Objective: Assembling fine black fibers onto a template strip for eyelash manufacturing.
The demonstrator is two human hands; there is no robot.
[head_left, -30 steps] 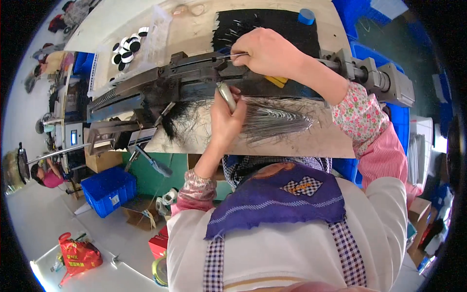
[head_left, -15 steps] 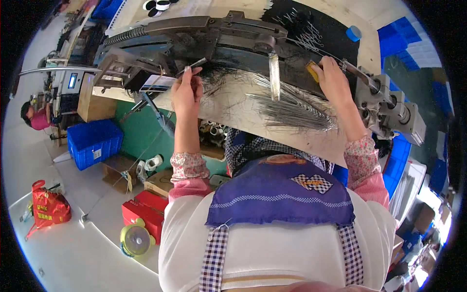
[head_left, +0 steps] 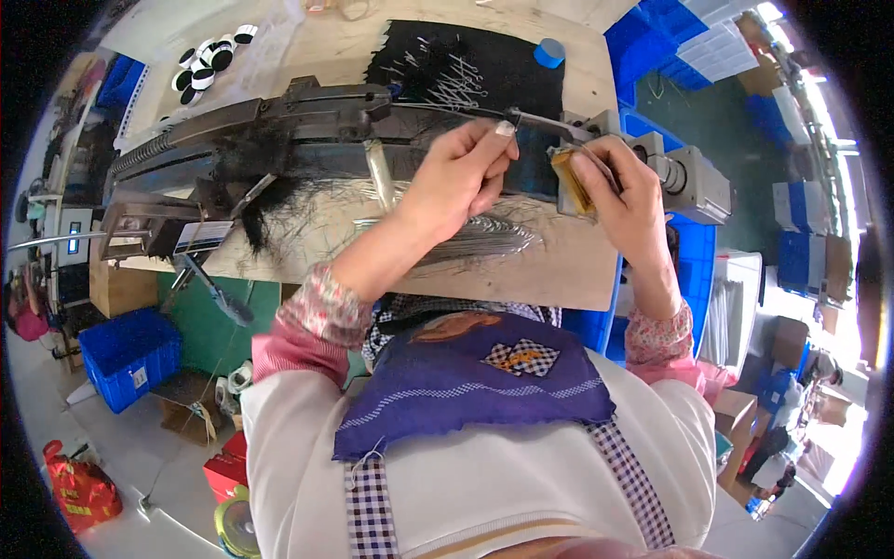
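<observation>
My left hand (head_left: 461, 177) is closed in a pinch beside the thin rod (head_left: 549, 121) of the metal machine (head_left: 321, 130). What its fingertips hold, if anything, is too small to make out. To the right, my right hand (head_left: 622, 186) grips a yellow-amber block (head_left: 570, 183), thumb laid along it, just below the rod's right end. Under my left wrist lies a bundle of thin, looped metal wires (head_left: 475, 244) on the wooden tabletop. Twisted wire pieces (head_left: 456, 88) rest on a black mat (head_left: 400, 56) beyond the machine.
Loose black bristles (head_left: 265, 219) litter the bench around a flat metal bar (head_left: 253, 194). A blue cap (head_left: 549, 53) sits on the mat's far corner; black-and-white caps (head_left: 203, 67) stand at the far left. The machine's bearing block (head_left: 703, 182) juts out at right. Below left stands a blue crate (head_left: 130, 359).
My left hand has gone from the metal bar at the left to the rod beside my right hand. The right hand still holds the amber block. The whole view has shifted.
</observation>
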